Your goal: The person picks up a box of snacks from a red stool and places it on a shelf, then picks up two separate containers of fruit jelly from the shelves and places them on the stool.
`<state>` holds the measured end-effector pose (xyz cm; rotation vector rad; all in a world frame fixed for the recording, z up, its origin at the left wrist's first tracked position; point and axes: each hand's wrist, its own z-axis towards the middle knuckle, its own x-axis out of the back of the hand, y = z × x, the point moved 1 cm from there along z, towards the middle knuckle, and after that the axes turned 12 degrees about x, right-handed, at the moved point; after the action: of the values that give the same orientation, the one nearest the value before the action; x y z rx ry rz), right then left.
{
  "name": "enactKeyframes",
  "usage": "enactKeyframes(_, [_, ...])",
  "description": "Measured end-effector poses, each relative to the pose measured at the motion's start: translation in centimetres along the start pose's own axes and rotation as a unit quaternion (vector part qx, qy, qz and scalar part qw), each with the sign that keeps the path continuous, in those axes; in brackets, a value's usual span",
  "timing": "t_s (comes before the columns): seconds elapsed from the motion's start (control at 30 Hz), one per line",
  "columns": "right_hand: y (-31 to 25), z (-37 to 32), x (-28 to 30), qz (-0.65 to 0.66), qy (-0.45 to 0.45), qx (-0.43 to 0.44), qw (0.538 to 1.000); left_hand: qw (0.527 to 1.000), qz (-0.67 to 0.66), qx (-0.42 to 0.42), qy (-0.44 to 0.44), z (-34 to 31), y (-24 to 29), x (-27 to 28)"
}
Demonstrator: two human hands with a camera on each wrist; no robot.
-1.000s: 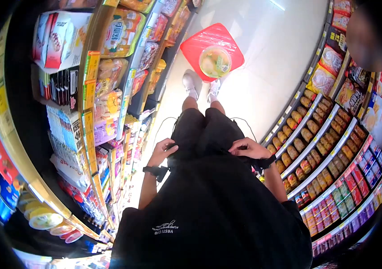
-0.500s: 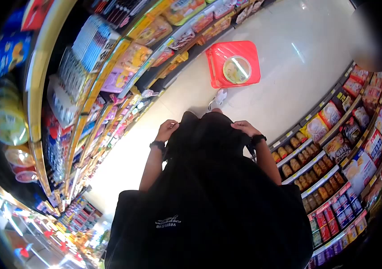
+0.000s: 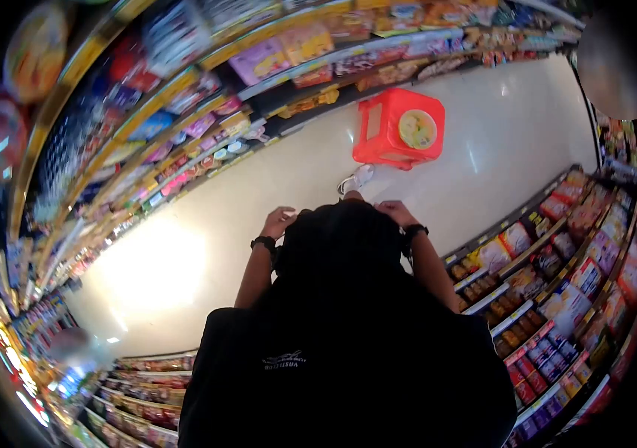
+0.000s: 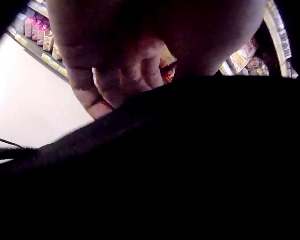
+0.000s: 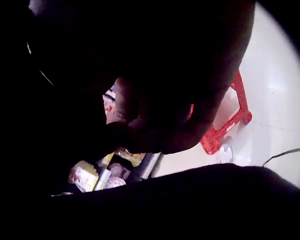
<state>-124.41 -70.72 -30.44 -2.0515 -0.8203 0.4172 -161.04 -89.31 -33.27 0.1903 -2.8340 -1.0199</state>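
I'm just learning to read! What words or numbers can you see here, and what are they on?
No text here can be read with certainty.
White print on the black clothes: two short lines, too small to read.
Packets and price tags on the shelves: blurred and too small.
Lid of the bowl on the red stool: print blurred.
Both wrist views: no writing shows.

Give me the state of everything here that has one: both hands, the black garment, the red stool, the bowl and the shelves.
black garment, worn, gripped at both sides.
left hand, fingers curled on the garment's edge.
right hand, fingers curled on the same edge.
red stool, upright on the floor.
bowl, upright on the stool's top.
shelves, stocked.
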Motion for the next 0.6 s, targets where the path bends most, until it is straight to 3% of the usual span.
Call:
enactKeyframes(0.07, [1.7,-1.2,-3.6,-0.069,-0.026,-0.004,0.997,0.997,0.042,0.051,-0.032,-3.2,-2.8,1.1])
enactKeyframes(0.1, [3.2,-1.4,-5.2,-0.188,-0.05,0.001,0.981,0.997,0.029,0.062,-0.048,-4.7,-4.4,1.6])
enactKeyframes(0.13, [4.4,-2.6,-7.2,-0.152,-0.054,0.009,0.987,0.995,0.014,0.07,-0.062,-6.1,-6.1,1.8])
enactKeyframes(0.17, [5.4,-3.3,-8.8,-0.197,-0.087,0.128,0.968,0.995,0.036,0.031,-0.084,-5.8,-10.0,2.2])
enactKeyframes(0.2, [6.6,-2.9,-9.9,-0.255,-0.107,-0.013,0.961,0.995,0.011,0.066,-0.077,-7.7,-10.9,2.7])
enactKeyframes(0.27, [3.7,-3.7,-12.2,-0.295,-0.142,0.005,0.945,0.988,-0.046,0.136,-0.063,-12.3,-11.9,4.2])
enactKeyframes(0.3, [2.3,-3.6,-13.5,-0.296,-0.144,-0.001,0.944,0.995,-0.09,0.002,-0.031,-11.8,-16.2,4.6])
enactKeyframes(0.4, [-0.9,-1.7,-16.8,-0.328,-0.211,-0.007,0.921,0.968,-0.244,0.062,0.012,-19.1,-16.7,6.7])
enactKeyframes(0.43, [-2.1,-0.5,-17.9,-0.341,-0.239,-0.002,0.909,0.948,-0.317,0.02,0.015,-17.8,-21.0,5.9])
enactKeyframes(0.53, [0.8,7.3,-19.1,-0.37,-0.286,0.06,0.882,0.936,-0.344,-0.02,0.072,-18.5,-26.8,4.6])
enactKeyframes(0.57, [-4.9,6.9,-25.2,-0.395,-0.331,0.144,0.845,0.909,-0.405,-0.046,0.087,-21.1,-28.2,3.6])
enactKeyframes(0.6, [-6.7,7.5,-28.0,-0.427,-0.348,0.163,0.819,0.893,-0.433,-0.044,0.114,-22.2,-28.8,2.8])
